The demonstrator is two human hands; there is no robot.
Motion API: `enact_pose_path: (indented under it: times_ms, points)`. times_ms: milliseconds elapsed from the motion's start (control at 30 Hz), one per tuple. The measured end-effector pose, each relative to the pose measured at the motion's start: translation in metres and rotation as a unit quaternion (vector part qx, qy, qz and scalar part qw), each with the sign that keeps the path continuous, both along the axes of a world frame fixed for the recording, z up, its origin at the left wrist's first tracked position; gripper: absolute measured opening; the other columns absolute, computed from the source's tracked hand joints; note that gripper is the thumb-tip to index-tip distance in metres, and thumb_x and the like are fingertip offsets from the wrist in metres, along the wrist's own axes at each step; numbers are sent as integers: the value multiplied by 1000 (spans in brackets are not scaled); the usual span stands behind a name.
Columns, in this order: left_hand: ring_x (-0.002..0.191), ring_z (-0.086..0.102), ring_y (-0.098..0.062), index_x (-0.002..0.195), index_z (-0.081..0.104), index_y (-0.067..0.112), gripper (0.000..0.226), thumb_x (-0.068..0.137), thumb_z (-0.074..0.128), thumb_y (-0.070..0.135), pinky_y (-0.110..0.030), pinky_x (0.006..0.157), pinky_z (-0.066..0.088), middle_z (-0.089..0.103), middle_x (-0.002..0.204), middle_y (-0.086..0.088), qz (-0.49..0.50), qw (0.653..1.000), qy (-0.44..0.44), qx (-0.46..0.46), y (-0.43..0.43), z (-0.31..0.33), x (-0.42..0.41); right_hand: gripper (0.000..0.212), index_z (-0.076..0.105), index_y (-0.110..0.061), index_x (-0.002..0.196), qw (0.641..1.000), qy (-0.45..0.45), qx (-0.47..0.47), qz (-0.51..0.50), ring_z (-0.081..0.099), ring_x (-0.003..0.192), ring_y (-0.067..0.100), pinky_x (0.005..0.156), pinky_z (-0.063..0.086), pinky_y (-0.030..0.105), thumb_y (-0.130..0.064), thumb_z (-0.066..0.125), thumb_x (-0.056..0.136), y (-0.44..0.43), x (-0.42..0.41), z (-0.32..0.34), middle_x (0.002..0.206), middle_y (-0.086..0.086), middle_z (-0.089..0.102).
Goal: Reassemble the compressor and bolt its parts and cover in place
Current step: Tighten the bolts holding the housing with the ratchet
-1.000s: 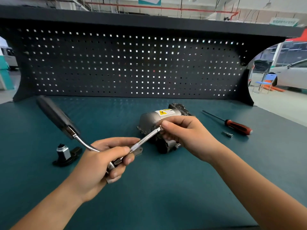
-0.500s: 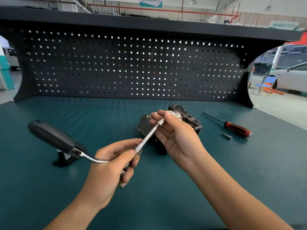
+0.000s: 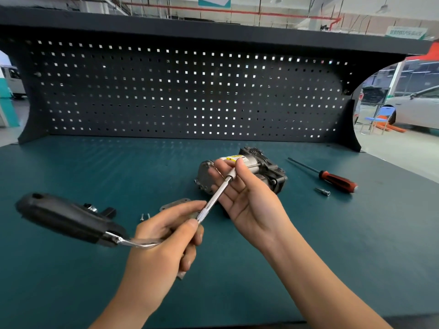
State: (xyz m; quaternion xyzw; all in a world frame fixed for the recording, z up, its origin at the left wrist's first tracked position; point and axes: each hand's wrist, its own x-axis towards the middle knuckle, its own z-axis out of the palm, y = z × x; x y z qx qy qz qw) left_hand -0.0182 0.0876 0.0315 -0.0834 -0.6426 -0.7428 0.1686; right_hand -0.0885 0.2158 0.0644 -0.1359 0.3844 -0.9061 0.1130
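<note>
The grey and black compressor (image 3: 266,167) lies on the green bench behind my hands. My left hand (image 3: 164,243) grips the head of a ratchet wrench whose black handle (image 3: 64,217) points left. A silver extension bar (image 3: 213,198) rises from the ratchet head toward the right. My right hand (image 3: 247,198) is turned palm up and pinches the bar's far tip between thumb and fingers. A flat metal cover plate (image 3: 175,205) and two small screws (image 3: 145,216) lie on the mat behind my left hand.
A red-handled screwdriver (image 3: 332,178) and a small bit (image 3: 323,191) lie right of the compressor. A black part with a metal cap (image 3: 104,210) sits behind the wrench handle. A pegboard wall (image 3: 185,91) closes the back of the bench.
The ratchet handle has swung down and left, now lying nearly level. My right hand has turned palm up while keeping hold of the bar's tip.
</note>
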Motion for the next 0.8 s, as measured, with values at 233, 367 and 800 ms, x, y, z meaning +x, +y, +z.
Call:
enact_pose_path:
  times_ms: [233,367,800]
  points:
    - [31,31,-9,90,73,14,36,90,44,-7,-14,33,24,51,52,-4,-10,997,-33,65,6,-8,-3,19,63,-12,89,1000,9,23,-19,71,76,12,70,58,22,-24,49,94,-4,0,-5,79,1,73]
    - [31,32,-9,88,75,18,28,85,57,-4,-14,33,25,53,54,-2,-21,998,-17,60,9,-7,-1,23,63,-11,84,996,48,55,-53,71,76,14,69,56,21,-21,46,96,-2,2,-6,73,1,72]
    - [29,30,-9,84,71,16,40,89,44,-12,-13,32,23,51,50,-4,7,999,-38,16,17,-13,-9,23,62,-9,78,983,16,89,-160,69,70,17,70,56,21,-18,51,95,-1,3,-25,68,3,69]
